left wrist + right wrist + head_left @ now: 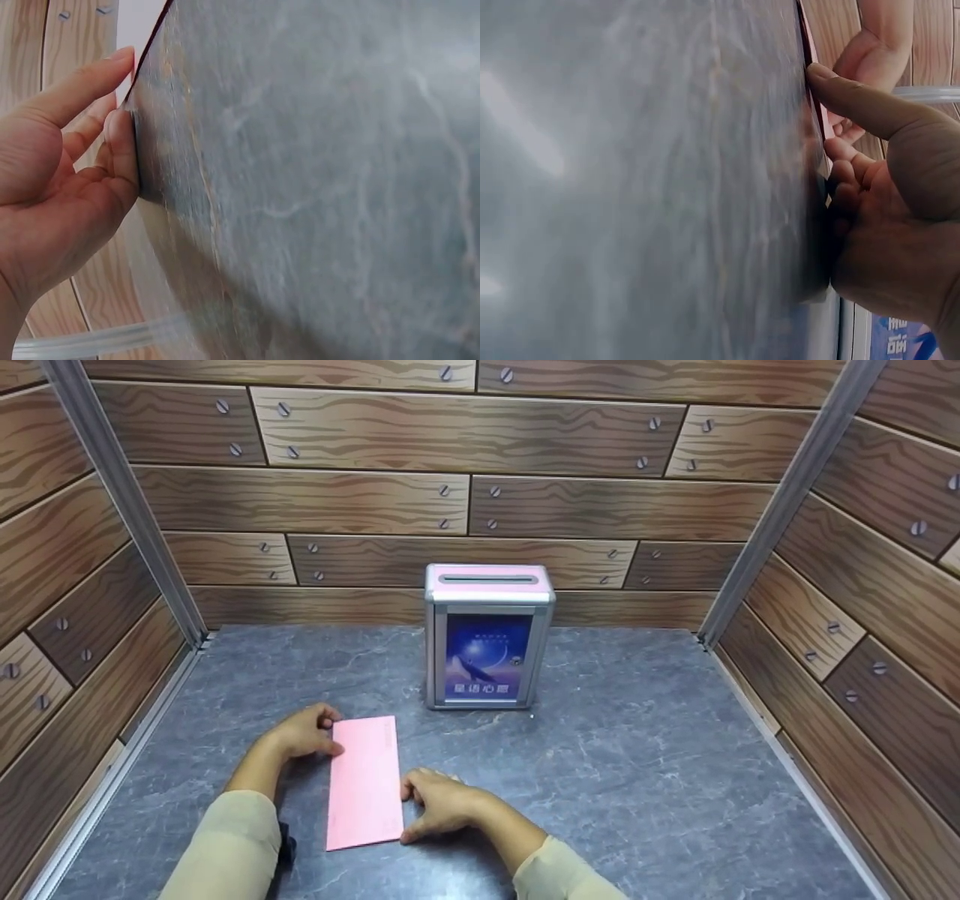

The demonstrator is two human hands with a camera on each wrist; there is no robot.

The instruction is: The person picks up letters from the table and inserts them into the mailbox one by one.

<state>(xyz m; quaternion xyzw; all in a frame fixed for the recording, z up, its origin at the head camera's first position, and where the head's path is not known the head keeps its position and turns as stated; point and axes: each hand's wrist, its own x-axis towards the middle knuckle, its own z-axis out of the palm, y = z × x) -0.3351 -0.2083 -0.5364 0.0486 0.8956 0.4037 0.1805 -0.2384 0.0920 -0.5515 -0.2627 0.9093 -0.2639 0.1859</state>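
Observation:
A long pink envelope lies flat on the grey marbled tabletop, with faint print near its corners. My left hand is at its left edge near the far end, the thumb tip just over the paper. In the left wrist view, that hand's thumb and fingers stand apart along the edge. At the opposite long edge, my right hand touches the near part, thumb by the near corner and fingers farther up. The right wrist view shows the right thumb against the thin edge.
Behind the envelope stands an upright silver-framed box with a pink top, a slot, a blue picture front and a small lock. Wood-patterned walls with metal corner posts enclose the tabletop at the back and sides.

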